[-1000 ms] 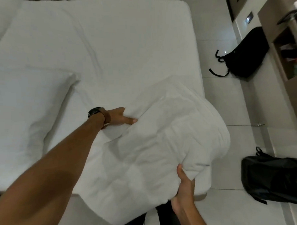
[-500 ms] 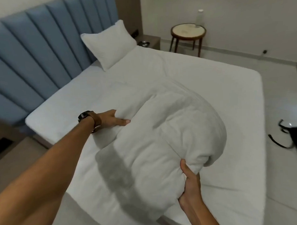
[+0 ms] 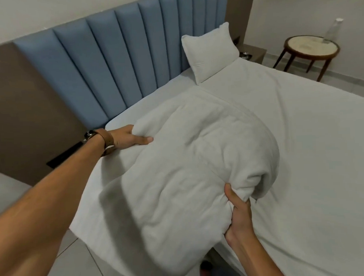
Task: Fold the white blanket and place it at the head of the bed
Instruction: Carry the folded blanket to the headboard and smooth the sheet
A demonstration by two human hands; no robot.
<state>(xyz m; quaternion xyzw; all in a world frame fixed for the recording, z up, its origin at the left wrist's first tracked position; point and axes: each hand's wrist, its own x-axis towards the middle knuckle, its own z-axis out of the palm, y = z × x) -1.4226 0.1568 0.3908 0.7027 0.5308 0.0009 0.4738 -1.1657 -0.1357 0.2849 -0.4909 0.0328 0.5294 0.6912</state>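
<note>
The blanket (image 3: 190, 158) looks folded; the left hand (image 3: 128, 137) and right hand (image 3: 239, 210) both grip it; setting it by the headboard (image 3: 116, 63) remains.

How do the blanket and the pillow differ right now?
The blanket is a bulky folded bundle gripped by the left hand and right hand; the pillow is smaller and untouched. The blanket sits at the bed's near edge, short of the headboard; the pillow leans upright against it. Both are white.
</note>
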